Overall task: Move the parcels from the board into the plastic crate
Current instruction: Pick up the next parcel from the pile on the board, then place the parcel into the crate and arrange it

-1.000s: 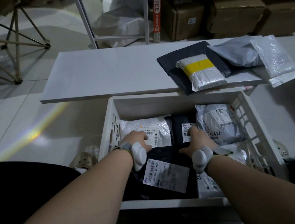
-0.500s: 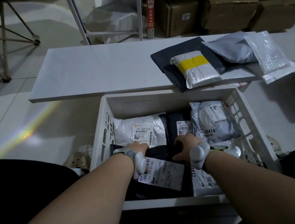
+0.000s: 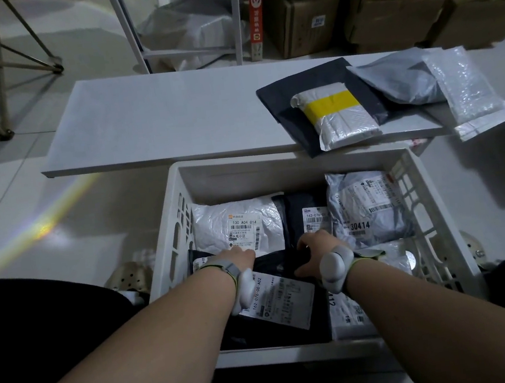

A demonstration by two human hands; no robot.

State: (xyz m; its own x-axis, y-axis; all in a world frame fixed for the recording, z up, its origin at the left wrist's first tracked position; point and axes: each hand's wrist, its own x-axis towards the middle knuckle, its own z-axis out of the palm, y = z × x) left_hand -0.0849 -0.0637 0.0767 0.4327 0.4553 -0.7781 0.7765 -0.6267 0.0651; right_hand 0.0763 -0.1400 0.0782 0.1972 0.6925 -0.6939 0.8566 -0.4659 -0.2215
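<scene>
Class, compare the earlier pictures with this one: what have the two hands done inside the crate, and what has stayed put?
Both hands drew back toward the person: the left hand and right hand slid off the far labels onto the black parcel, pressing its far edge. The four parcels on the board and those in the plastic crate stayed put.

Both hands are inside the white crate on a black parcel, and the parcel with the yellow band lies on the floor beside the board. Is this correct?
Not quite. In the head view both hands, left hand and right hand, are in the white crate on the black parcel, but the parcel with the yellow band lies on the board, on a dark parcel.
</scene>
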